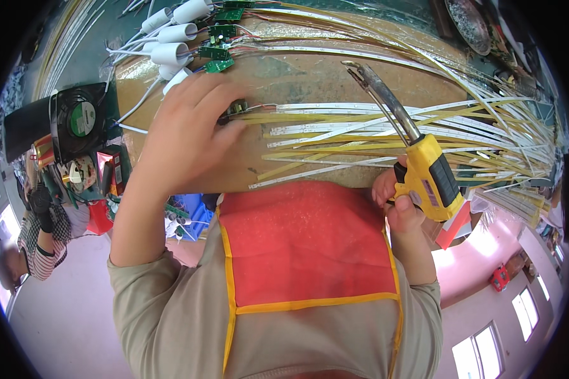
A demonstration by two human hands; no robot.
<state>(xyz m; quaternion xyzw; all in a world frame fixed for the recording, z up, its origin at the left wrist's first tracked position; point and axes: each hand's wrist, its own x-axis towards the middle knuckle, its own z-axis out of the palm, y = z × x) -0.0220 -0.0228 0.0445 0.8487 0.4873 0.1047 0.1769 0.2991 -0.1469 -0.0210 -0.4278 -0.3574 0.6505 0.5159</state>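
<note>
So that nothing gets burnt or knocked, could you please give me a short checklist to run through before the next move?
1. Yellow soldering tool held in the right hand: ok.
2. Tool tip apart from the left hand: ok.
3. Small circuit board firmly gripped by the left hand: cannot tell, as it is partly hidden.
4. White and yellow strips lying tidily on the bench: not ok, several cross one another.
5. Tool tip hot: cannot tell.
6. Black fan running: cannot tell.
</note>
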